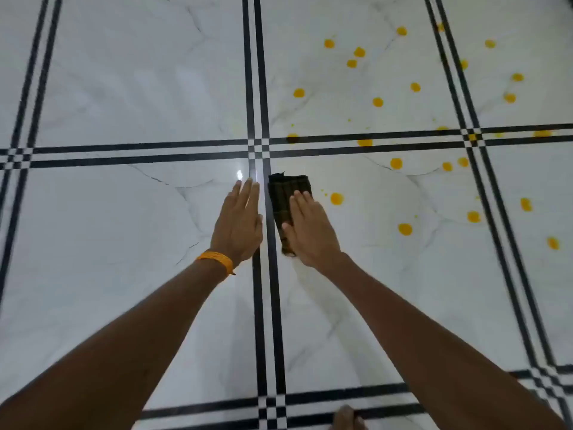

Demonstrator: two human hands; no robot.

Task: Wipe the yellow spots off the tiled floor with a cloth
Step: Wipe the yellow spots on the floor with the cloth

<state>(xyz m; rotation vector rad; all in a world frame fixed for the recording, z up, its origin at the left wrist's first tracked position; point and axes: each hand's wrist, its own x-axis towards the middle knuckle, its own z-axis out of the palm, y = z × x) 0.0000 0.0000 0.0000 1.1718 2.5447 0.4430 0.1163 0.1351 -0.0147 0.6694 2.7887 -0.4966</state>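
A dark folded cloth (285,193) lies on the white marble tiled floor (124,88), just right of a double black tile line. My right hand (310,228) lies flat on the cloth's near half, fingers together. My left hand (240,221) is flat with fingers extended over the floor to the left of the black lines, holding nothing; an orange band circles its wrist. Several yellow spots dot the tiles to the right, the nearest yellow spot (336,198) just right of the cloth, another yellow spot (404,229) farther right.
Double black border lines (263,305) cross the floor in a grid. More yellow spots (377,102) spread over the far right tile and along the horizontal line. A bare foot (345,418) shows at the bottom edge. The left tiles show no spots.
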